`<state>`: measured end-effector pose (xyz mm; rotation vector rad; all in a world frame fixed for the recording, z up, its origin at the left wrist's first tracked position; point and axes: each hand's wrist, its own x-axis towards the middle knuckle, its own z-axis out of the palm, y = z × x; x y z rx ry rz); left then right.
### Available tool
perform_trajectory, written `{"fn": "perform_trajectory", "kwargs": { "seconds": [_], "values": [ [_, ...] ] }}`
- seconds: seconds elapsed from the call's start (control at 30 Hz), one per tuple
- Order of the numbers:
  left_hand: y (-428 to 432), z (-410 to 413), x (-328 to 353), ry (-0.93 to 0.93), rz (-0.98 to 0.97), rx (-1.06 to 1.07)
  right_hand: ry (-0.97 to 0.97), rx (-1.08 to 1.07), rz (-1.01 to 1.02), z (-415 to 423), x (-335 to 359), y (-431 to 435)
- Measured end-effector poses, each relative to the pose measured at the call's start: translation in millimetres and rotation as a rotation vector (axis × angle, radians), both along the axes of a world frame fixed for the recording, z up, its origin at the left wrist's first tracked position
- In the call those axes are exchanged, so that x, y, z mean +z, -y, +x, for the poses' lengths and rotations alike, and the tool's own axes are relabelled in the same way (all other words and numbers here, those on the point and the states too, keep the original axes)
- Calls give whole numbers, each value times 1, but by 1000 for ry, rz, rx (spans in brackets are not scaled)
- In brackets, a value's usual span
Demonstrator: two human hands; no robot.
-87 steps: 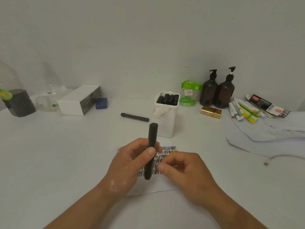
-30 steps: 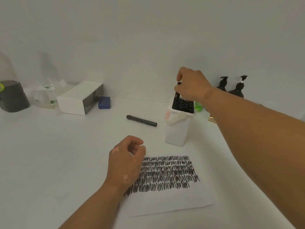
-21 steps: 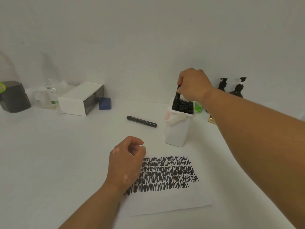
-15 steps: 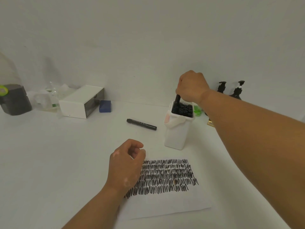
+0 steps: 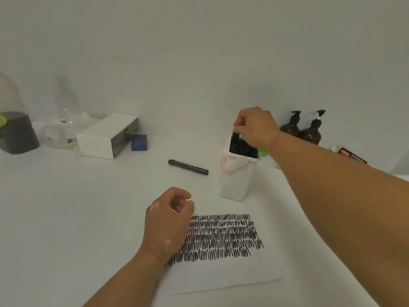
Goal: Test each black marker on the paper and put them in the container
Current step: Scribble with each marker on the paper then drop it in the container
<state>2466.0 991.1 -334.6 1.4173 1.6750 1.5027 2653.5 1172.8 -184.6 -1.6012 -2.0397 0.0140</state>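
Near the front edge of the worktop (image 5: 66, 218), the scribbled paper (image 5: 221, 273) is pinned at its left side by the left hand (image 5: 167, 224), fingers loosely curled, nothing held. Behind it, a lone black marker (image 5: 188, 167) is seen lying flat. Farther back, an upright marker (image 5: 234, 138) is pinched by the right hand (image 5: 256, 127) over the full white container (image 5: 236, 180).

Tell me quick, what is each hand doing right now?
Left hand: loosely curled, holding nothing, resting on the paper.
Right hand: closed on a black marker, pushing it into the white container.
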Motion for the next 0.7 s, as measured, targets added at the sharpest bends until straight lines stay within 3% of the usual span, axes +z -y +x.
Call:
{"fn": "perform_trajectory", "kwargs": {
  "seconds": [0.13,0.23,0.5,0.7],
  "values": [
    [1,0,1,7,-2,4,-25,-28,4,1,-5,1],
    [1,1,0,2,-2,12,118,-40,22,0,-17,6],
    [0,0,-1,-10,6,0,245,-51,13,3,-17,3],
    [-2,-1,-1,25,-5,16,220,76,172,-42,12,23]
  ]
}}
